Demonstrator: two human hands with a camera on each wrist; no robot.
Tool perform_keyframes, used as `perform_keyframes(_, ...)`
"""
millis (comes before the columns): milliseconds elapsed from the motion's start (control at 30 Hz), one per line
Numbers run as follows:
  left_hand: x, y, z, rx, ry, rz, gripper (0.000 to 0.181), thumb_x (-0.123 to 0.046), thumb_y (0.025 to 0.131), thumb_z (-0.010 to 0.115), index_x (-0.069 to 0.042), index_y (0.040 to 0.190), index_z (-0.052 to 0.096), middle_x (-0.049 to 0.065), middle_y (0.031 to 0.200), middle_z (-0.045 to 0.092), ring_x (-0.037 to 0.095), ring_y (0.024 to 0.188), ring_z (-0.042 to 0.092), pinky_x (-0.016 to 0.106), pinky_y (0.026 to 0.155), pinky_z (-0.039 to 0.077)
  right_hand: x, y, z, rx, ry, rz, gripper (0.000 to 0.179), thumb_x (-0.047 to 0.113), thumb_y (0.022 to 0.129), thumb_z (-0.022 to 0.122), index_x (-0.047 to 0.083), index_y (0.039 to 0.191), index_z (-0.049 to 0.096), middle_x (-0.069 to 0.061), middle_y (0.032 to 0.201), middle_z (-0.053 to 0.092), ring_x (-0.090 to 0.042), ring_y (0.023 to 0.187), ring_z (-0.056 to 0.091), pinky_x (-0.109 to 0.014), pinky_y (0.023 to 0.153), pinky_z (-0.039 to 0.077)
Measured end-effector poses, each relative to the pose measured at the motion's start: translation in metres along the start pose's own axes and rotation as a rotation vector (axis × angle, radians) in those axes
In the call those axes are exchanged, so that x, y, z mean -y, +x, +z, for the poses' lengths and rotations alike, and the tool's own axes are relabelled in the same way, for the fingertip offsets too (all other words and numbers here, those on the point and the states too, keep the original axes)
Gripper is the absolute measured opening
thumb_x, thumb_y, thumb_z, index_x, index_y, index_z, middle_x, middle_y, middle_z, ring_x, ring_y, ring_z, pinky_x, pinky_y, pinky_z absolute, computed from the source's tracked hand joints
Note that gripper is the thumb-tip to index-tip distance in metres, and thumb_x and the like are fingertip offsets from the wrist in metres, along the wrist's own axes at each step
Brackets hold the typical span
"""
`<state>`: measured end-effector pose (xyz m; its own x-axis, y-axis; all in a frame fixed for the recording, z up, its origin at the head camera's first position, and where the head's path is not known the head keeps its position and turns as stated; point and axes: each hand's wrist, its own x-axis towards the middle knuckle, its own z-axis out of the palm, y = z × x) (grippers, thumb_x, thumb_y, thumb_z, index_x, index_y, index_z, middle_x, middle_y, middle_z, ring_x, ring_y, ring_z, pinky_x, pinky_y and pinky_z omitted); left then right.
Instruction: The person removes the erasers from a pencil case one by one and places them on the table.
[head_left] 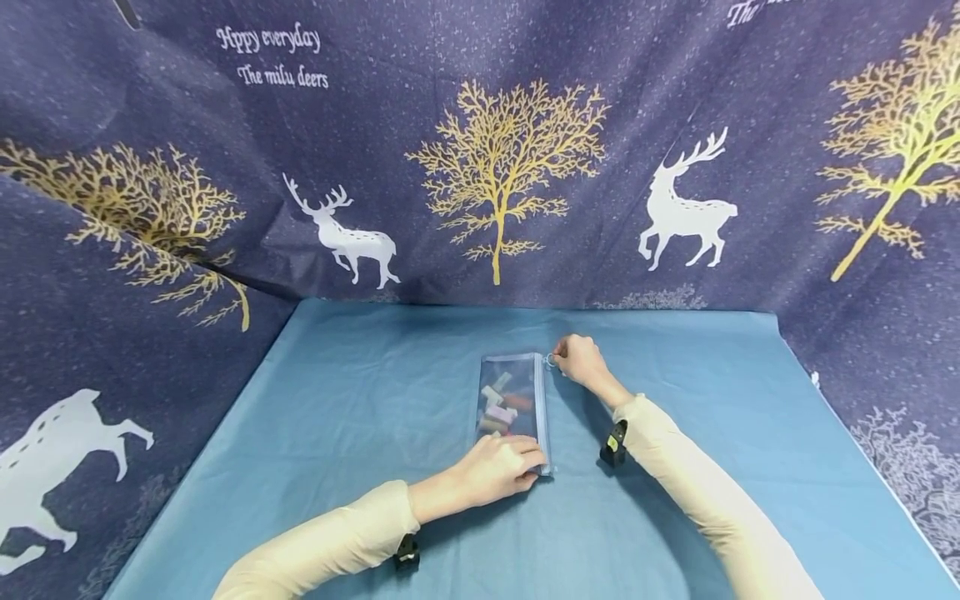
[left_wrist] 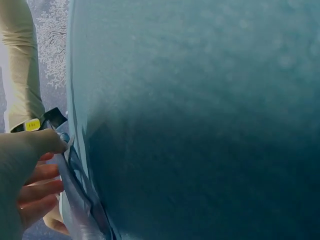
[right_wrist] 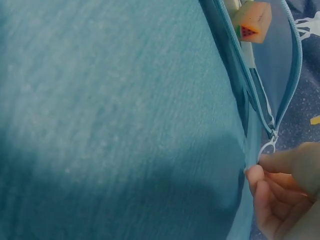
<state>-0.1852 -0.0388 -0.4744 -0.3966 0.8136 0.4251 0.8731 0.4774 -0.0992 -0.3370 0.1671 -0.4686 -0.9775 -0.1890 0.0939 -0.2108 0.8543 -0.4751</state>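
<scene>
A see-through zip pouch (head_left: 495, 367) lies on the cloth with its zipper (head_left: 541, 408) along the right side. Inside are several small blocks (head_left: 498, 414); an orange one (right_wrist: 259, 17) bears a watermelon-slice picture. In the right wrist view the pouch mouth gapes, its slider at the far end. My right hand (head_left: 583, 360) pinches the white ring pull (right_wrist: 268, 146) on that slider between thumb and forefinger. At the near end my left hand (head_left: 495, 471) grips the pouch corner, thumb on one side and fingers on the other; the left wrist view shows the pouch edge (left_wrist: 82, 212) there.
A blue cloth (head_left: 360, 400) covers the table. Behind and beside it hangs a dark blue curtain (head_left: 442, 250) printed with deer and trees. Each wrist carries a black camera mount, the right one (head_left: 613, 446) with a yellow label.
</scene>
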Motion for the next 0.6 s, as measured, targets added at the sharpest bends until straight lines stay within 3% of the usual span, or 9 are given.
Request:
perform_keyframes(233,0.0049,0.0032,0.0033,0.017,-0.045,0.052,0.022,-0.024,0.078,0.068,-0.024,0.1,0.065,-0.007,0.103,0.062,0.007,0.103,0.057,0.018,0.081,0.049,-0.0019,-0.0024,0.0004,0.029,0.013,0.004,0.012,0.016,0.085,0.062,0.006,0.085,0.068,-0.008,0.075,0.07,-0.009,0.05,0.058,-0.025,0.047,0.045)
perform_keyframes(600,0.01,0.0037,0.0018,0.031,-0.046,0.05,0.025,-0.029,0.079,0.067,-0.025,0.104,0.065,-0.004,0.111,0.062,0.01,0.11,0.055,0.02,0.085,0.049,-0.0029,-0.0053,-0.004,0.074,0.018,0.048,0.015,0.016,0.087,0.058,0.006,0.084,0.069,-0.004,0.069,0.069,-0.008,0.05,0.059,-0.024,0.048,0.046)
